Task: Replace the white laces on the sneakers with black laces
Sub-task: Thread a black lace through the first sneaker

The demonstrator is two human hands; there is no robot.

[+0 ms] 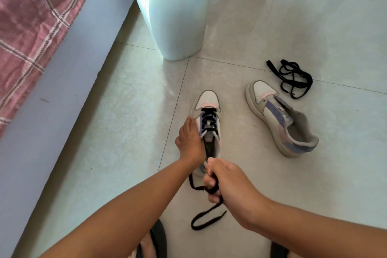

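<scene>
1 head-worn view, looking steeply down and forward, close over tiled floor (129, 111)

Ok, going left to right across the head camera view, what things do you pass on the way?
Pink plaid bedspread → white bin with blue liner → white sneaker partly laced in black → unlaced white sneaker lying on the floor → loose black lace bundle.

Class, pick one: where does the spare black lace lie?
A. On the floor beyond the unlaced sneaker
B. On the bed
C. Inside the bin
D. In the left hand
A: the spare black lace lies tangled on the tile just past the unlaced sneaker.
</scene>
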